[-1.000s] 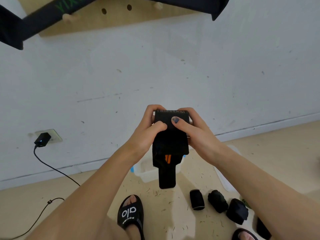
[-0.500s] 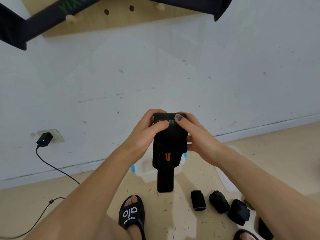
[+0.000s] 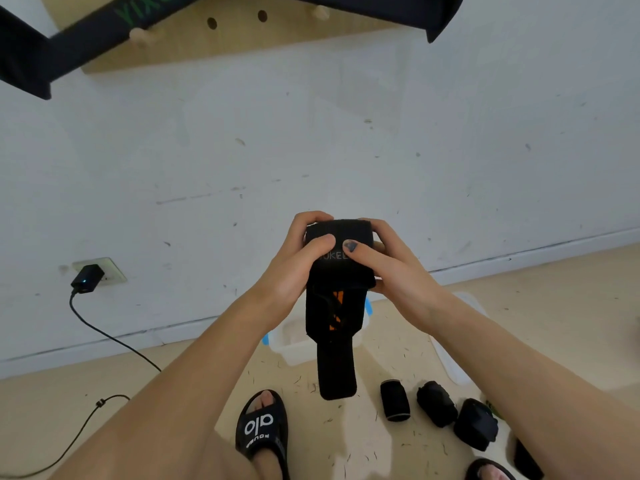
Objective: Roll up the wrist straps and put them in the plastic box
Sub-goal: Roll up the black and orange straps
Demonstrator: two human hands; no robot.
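a clear plastic box (image 3: 287,344) with blue latches sits on the floor, contents hidden. left hand (image 3: 294,268) and right hand (image 3: 388,268) both clamp a black fabric wrist strap (image 3: 337,306), thumbs pressing its roll.

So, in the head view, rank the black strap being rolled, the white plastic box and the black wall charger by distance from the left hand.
1. Black strap, held in the left hand.
2. White plastic box, on the floor below.
3. Black wall charger, far left on the wall.

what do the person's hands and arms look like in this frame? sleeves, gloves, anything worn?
Both forearms are bare to the frame edge: no sleeves, gloves, watch or bands in view. The right hand has dark blue polish on its thumbnail; the left hand shows an unpainted thumbnail. No rings visible on either.
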